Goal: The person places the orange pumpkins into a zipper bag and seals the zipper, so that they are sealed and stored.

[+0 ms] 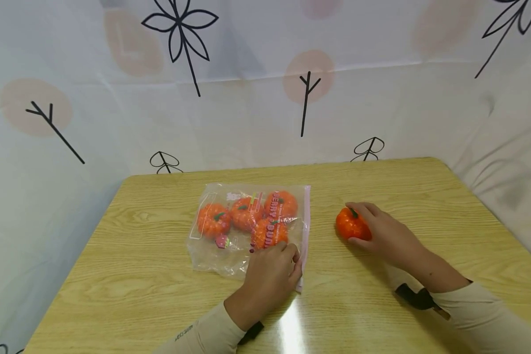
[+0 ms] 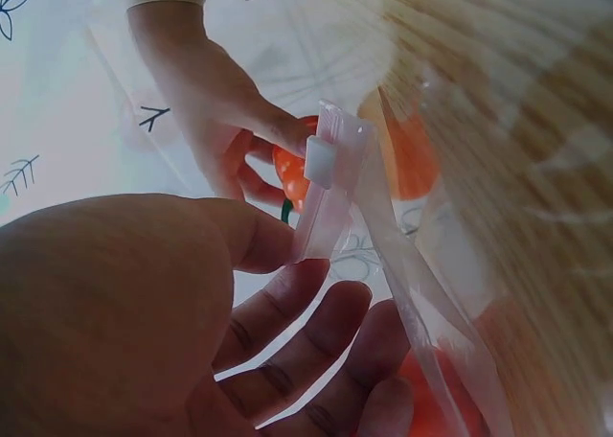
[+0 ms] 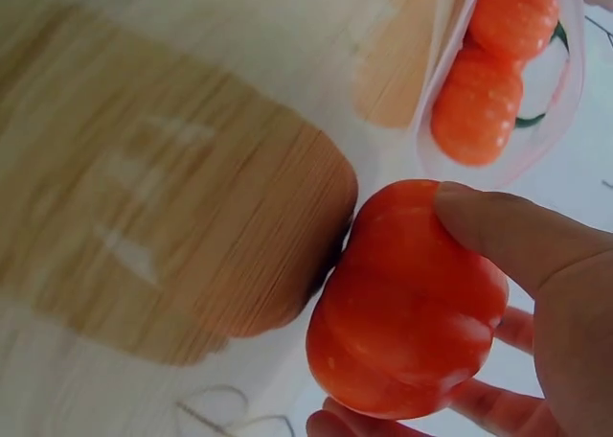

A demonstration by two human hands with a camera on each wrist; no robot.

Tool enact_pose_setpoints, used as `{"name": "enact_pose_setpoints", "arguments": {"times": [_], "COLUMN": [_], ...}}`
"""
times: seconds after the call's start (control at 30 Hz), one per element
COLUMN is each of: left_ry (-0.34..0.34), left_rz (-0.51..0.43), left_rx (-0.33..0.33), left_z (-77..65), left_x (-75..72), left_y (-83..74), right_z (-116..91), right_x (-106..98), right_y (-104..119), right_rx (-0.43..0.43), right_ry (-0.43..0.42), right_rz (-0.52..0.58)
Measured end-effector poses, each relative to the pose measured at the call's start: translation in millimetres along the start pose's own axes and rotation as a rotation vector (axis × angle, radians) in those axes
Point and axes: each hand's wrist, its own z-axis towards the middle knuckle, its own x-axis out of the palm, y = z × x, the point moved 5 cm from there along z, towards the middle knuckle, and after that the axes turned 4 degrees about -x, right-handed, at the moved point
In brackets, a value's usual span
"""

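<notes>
A clear printed zip bag (image 1: 203, 258) lies flat on the table with several small orange pumpkins (image 1: 214, 220) inside. My left hand (image 1: 272, 273) pinches the bag's pink zip edge between thumb and forefinger near its front corner. In the left wrist view, a white slider (image 2: 321, 161) sits on that strip just beyond the fingertips. Right of the bag, my right hand (image 1: 389, 238) grips another orange pumpkin (image 1: 351, 225) with a green stem. In the right wrist view, the thumb and fingers lie on opposite sides of this pumpkin (image 3: 407, 303), which appears to touch the tabletop.
The wood-grain table (image 1: 128, 265) carries the bag and the loose pumpkin. Behind it and along its sides hangs a pale cloth (image 1: 248, 118) printed with plant drawings. A dark band (image 1: 416, 296) is on the right wrist.
</notes>
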Motion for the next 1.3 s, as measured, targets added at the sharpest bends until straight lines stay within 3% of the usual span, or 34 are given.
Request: {"name": "enact_pose_setpoints", "arguments": {"times": [0.67,1.13,1.3], "left_ry": [-0.017,-0.048,-0.081], "left_rz": [-0.018,-0.124,-0.107], "left_rx": [0.004,0.001,0.017], "left_z": [-1.1,-0.9,-1.8], "left_x": [-2.0,-5.5,-6.2], "left_y": [-0.5,0.3,0.5], "right_z": [6,9,15], "right_x": [7,14,17], "right_y": [27,48,55], "right_rx": [-0.092,-0.085,-0.109], "right_ry": [0.003,-0.008,-0.031], "right_rz": [0.052,0.244,0.228]}}
